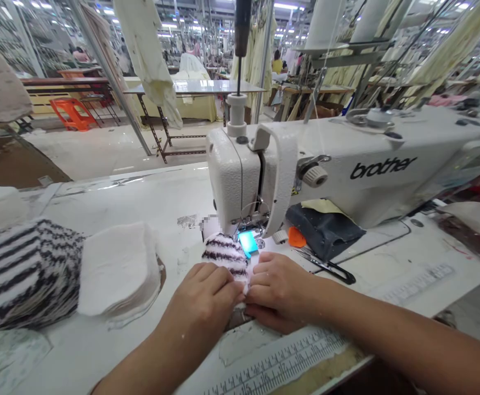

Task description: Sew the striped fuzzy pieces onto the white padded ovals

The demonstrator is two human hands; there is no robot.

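Observation:
Under the head of a white sewing machine (240,175) lies a fuzzy fabric piece with black and white stripes (223,249). My left hand (207,296) grips its near edge, fingers curled, the fingertips partly hidden. Close beside it, my right hand (278,291) is closed on the right edge of the same piece, just in front of the needle area. A bright bluish light (248,242) shines by the presser foot, so the needle itself is hard to make out. The two hands almost touch at the fabric's near corner.
Stacks of striped pieces (29,274) and white pieces (118,269) lie on the left. Thread snips (334,269), an orange item (296,237) and dark folded cloth (326,227) sit right of the needle. A printed ruler (276,367) runs along the table's front edge.

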